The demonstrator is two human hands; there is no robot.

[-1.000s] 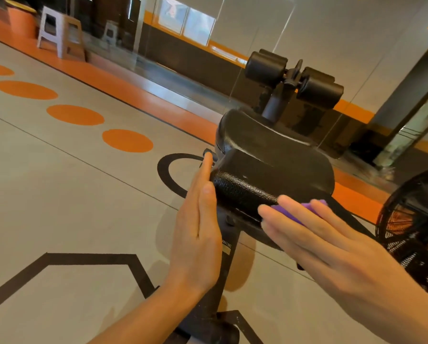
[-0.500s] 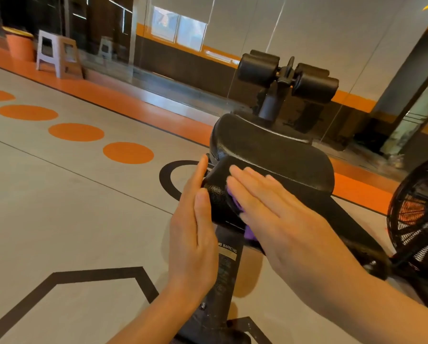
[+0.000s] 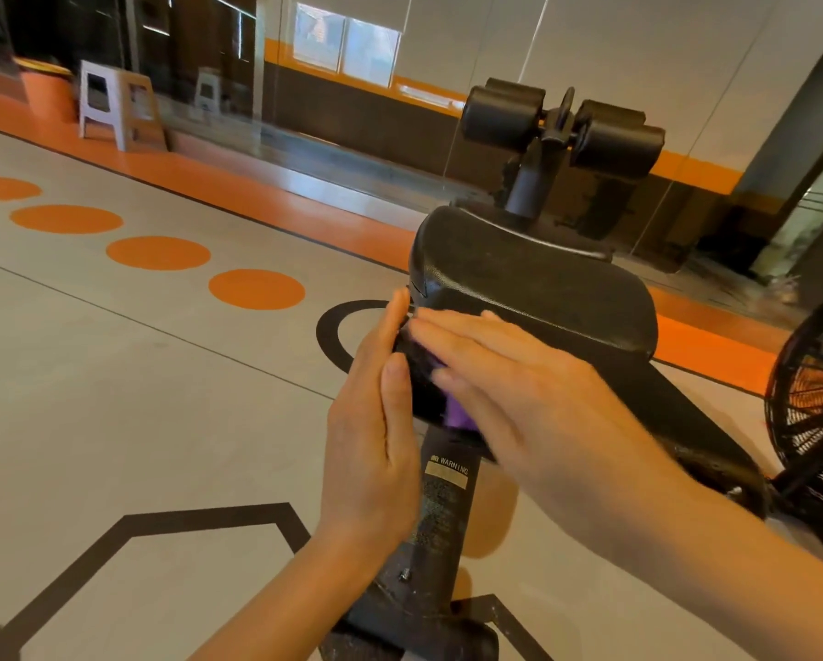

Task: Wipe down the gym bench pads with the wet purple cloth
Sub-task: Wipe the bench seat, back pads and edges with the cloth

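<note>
The black gym bench pad [image 3: 543, 288] fills the middle of the view, with two black foam rollers [image 3: 562, 121] on a post behind it. My right hand [image 3: 509, 379] lies flat with straight fingers on the pad's near end, pressing the purple cloth [image 3: 458, 415] against it; only a small strip of cloth shows under the palm. My left hand [image 3: 376, 431] rests flat against the pad's left side, fingers straight and pointing up.
The bench's black post [image 3: 440, 512] with a warning label drops to a foot on the floor. A black floor fan [image 3: 814, 412] stands close at the right. White stools [image 3: 118, 107] and a glass wall lie far back left. Orange dots mark the grey floor.
My right hand has slid the purple cloth leftward along the pad's near end, from its right part to the left corner beside my left hand. The left hand stayed in place.
</note>
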